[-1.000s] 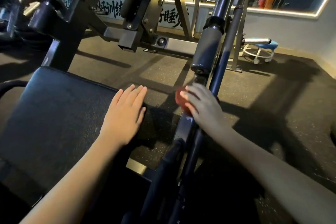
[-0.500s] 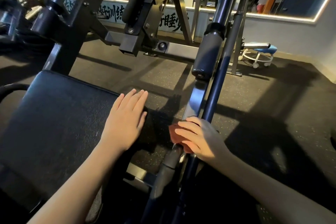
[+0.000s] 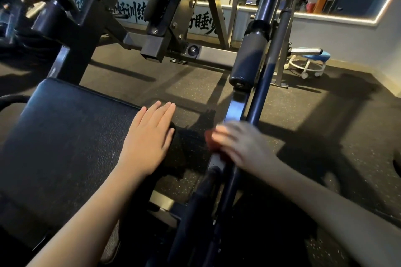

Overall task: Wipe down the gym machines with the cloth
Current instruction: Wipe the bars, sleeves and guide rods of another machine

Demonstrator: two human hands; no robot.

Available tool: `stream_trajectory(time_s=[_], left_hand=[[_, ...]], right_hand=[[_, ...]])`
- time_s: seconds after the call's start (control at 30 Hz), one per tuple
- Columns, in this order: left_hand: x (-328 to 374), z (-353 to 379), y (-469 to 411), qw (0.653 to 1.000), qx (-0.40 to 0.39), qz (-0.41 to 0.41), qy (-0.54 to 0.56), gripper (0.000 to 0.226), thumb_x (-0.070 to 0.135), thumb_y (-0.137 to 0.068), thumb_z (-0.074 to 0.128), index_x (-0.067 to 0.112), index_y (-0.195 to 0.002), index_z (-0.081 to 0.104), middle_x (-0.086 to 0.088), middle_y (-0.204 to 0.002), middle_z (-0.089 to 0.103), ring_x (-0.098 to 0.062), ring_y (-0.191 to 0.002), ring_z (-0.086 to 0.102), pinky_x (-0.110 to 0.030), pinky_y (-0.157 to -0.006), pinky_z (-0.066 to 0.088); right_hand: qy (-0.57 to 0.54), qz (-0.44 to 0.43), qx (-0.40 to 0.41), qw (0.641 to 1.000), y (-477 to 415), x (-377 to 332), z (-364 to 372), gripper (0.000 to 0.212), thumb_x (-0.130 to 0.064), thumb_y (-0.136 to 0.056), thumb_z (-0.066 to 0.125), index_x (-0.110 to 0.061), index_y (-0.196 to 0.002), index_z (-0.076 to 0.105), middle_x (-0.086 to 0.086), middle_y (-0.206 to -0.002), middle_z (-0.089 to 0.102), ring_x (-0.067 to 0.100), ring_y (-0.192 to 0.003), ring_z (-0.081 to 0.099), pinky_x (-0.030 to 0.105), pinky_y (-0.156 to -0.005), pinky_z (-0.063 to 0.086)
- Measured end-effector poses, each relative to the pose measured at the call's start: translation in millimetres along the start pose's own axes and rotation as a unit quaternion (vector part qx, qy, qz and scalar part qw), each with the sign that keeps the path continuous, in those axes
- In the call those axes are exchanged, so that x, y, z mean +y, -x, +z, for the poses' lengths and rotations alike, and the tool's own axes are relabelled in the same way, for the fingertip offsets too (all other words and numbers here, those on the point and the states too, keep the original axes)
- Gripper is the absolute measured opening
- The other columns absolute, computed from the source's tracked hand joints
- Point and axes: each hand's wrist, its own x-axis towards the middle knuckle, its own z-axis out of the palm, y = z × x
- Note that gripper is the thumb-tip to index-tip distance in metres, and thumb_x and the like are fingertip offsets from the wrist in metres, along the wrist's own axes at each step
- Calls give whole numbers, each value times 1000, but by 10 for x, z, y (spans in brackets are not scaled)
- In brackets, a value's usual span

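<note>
The right hand (image 3: pixel 240 145), grip clamped on the red cloth (image 3: pixel 209 139), has slid back up the steel arm (image 3: pixel 234 107), so the scrubbing is still underway, while the left hand (image 3: pixel 149 136) lies open-gripped on the seat pad (image 3: pixel 65 136).

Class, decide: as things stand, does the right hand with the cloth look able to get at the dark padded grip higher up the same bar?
Probably yes. The right hand holds the cloth on the bar just below the padded grip, and nothing shows between them.
</note>
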Motion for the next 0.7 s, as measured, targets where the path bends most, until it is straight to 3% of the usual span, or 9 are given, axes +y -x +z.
stream_trajectory(time_s=[0.07, 0.13, 0.27, 0.33, 0.43, 0.5, 0.63, 0.7], left_hand=[[1, 8, -5, 1000, -4, -1, 4, 62, 35, -93, 27, 5, -144, 44, -12, -144, 50, -31, -136, 40, -37, -114, 13], [3, 2, -1, 1000, -8, -4, 15, 64, 37, -92, 25, 5, -145, 42, -11, -145, 48, -31, -138, 38, -38, -115, 15], [12, -10, 16, 1000, -2, -12, 17, 63, 40, -94, 23, 11, -148, 37, -6, -149, 43, -23, -143, 31, -33, -117, 5], [20, -8, 17, 1000, 1, -16, 18, 62, 41, -95, 22, 13, -149, 35, -4, -150, 42, -21, -143, 29, -31, -117, 3], [25, -10, 28, 999, 4, -16, 28, 60, 39, -97, 24, 15, -150, 31, -4, -152, 40, -21, -144, 27, -33, -117, 3], [22, -18, 37, 999, 0, -17, 35, 58, 38, -97, 26, 15, -151, 29, -4, -153, 38, -21, -145, 24, -33, -117, 3], [20, -40, 41, 999, -6, -16, 31, 61, 41, -96, 20, 16, -151, 29, -4, -153, 38, -21, -145, 25, -30, -116, -1], [19, -32, 37, 999, -8, -18, 35, 60, 40, -97, 22, 17, -152, 27, -3, -154, 36, -19, -146, 22, -29, -116, -3]], right_hand=[[25, 96, 52, 994, -172, 98, -45, 39, -21, -85, 60, -12, -123, 62, 10, -128, 59, 30, -122, 47, 50, -102, 40], [1, 125, 60, 990, -100, 15, -19, 37, -23, -90, 55, -12, -124, 62, 9, -130, 58, 29, -125, 43, 51, -103, 39], [-51, -4, -10, 999, 253, -175, 3, 32, -28, -93, 49, -17, -118, 66, 4, -125, 62, 24, -121, 50, 41, -101, 44], [-35, -6, -12, 999, 130, -44, -70, 30, -24, -90, 56, -16, -116, 67, 5, -122, 63, 25, -117, 52, 42, -97, 46], [-20, 132, 55, 990, -143, 103, -161, 32, -19, -85, 60, -11, -115, 68, 9, -120, 61, 28, -118, 47, 47, -96, 46], [-37, 162, 61, 984, -78, -11, -123, 32, -18, -85, 60, -11, -115, 68, 8, -121, 61, 28, -120, 46, 48, -98, 45], [-79, 2, -16, 997, 295, -209, -53, 27, -20, -85, 64, -13, -110, 70, 5, -115, 65, 27, -112, 53, 41, -88, 54], [-55, -15, -20, 998, 182, -43, -110, 28, -20, -85, 63, -13, -111, 70, 6, -115, 65, 27, -110, 54, 40, -86, 54]])
